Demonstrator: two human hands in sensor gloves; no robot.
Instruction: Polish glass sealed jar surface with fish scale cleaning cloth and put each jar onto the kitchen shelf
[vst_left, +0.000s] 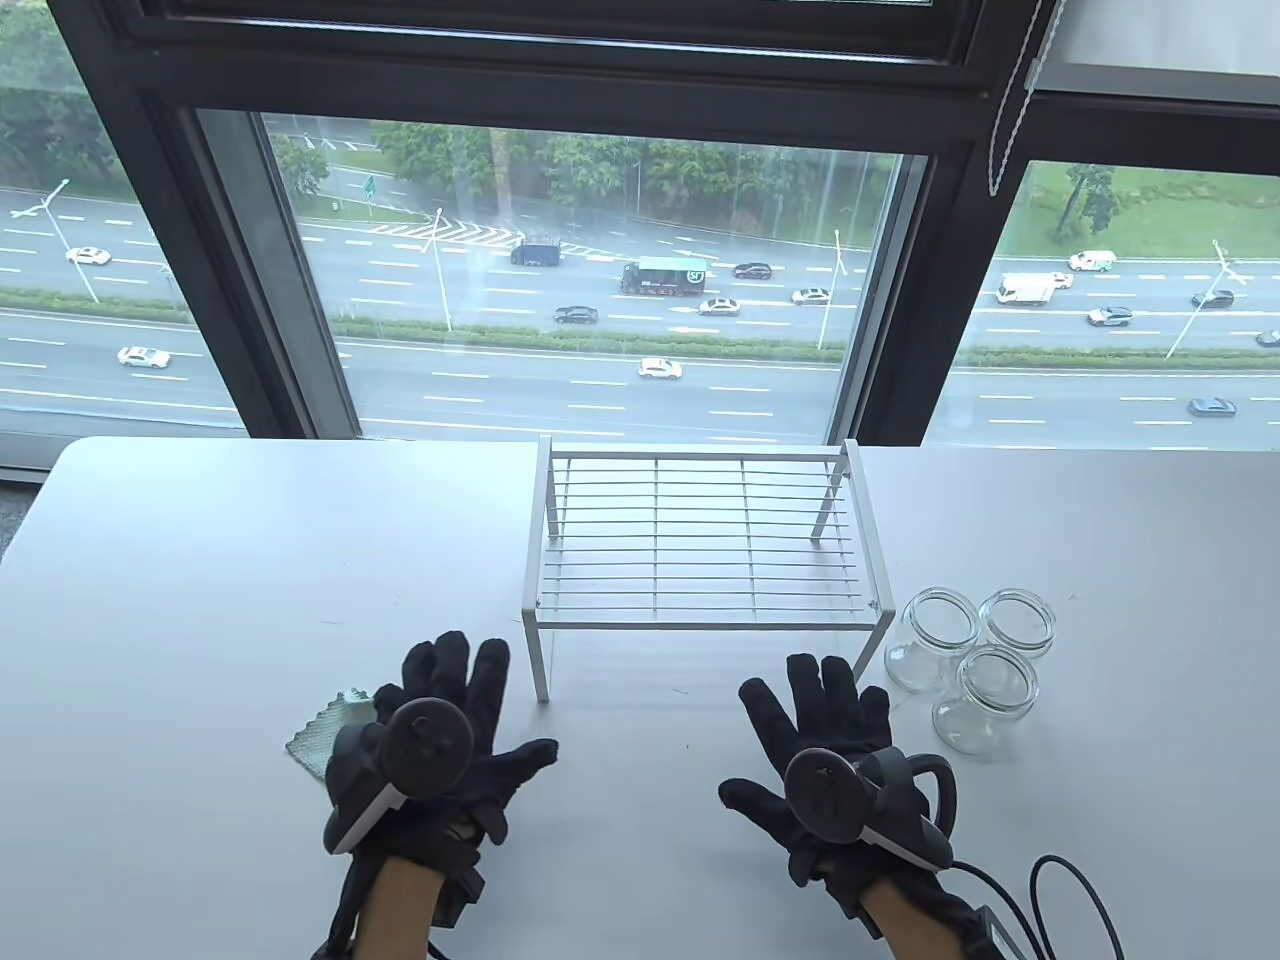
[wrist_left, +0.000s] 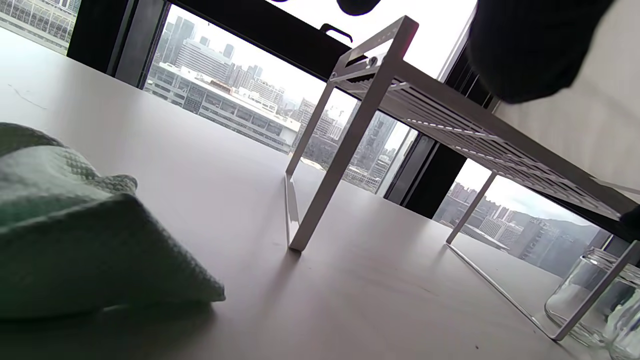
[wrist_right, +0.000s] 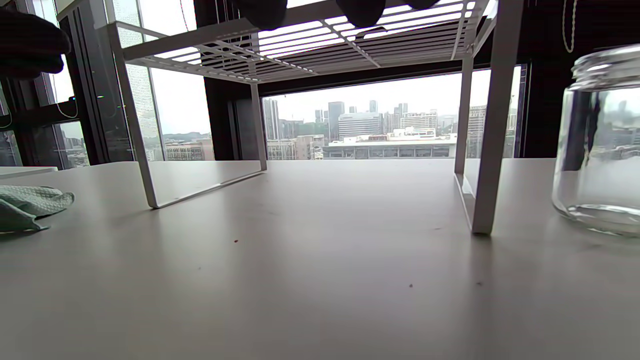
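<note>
Three clear glass jars (vst_left: 965, 665) without lids stand together on the table, right of the white wire shelf (vst_left: 700, 545); one jar (wrist_right: 597, 140) fills the right edge of the right wrist view. A pale green fish scale cloth (vst_left: 335, 730) lies at the left, partly under my left hand (vst_left: 455, 700), whose fingers are spread flat over it. The cloth (wrist_left: 75, 235) bulks large in the left wrist view. My right hand (vst_left: 815, 715) lies flat and spread on the table, just left of the jars, holding nothing.
The shelf (wrist_left: 450, 125) stands mid-table with nothing on top of it. The white table (vst_left: 200, 560) ends at a large window behind it. A black cable (vst_left: 1060, 900) trails from my right wrist at the bottom right.
</note>
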